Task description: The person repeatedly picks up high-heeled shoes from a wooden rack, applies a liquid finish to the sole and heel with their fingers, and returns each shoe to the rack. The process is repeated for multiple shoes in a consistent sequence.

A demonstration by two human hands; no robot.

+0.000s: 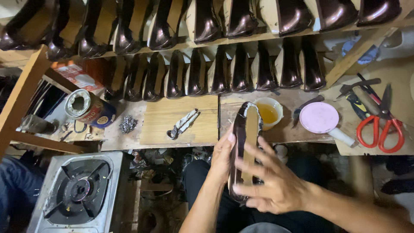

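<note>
1. Dark shoe upper on its last point(245, 146), sole side up over the lap, near the workbench point(181, 123) edge.
2. Left hand point(222, 157) grips its side, steadying it.
3. Right hand point(271, 183), fingers spread, presses flat on the insole (not clenched).
4. Tipped tin can point(89, 108): blue, with a yellow label.
5. Glue cup point(268, 113) stands within reach.

Counted at a shoemaker's bench: two hands, left point(222, 157) and right point(276, 185), on one dark shoe point(246, 146). On the surface point(172, 125): one pair of pincers point(183, 124), one tin can point(88, 108), one cup of yellow glue point(268, 113), one pink lid point(319, 117), one pair of red-handled scissors point(381, 125). Below: one gas burner point(79, 190).
</note>
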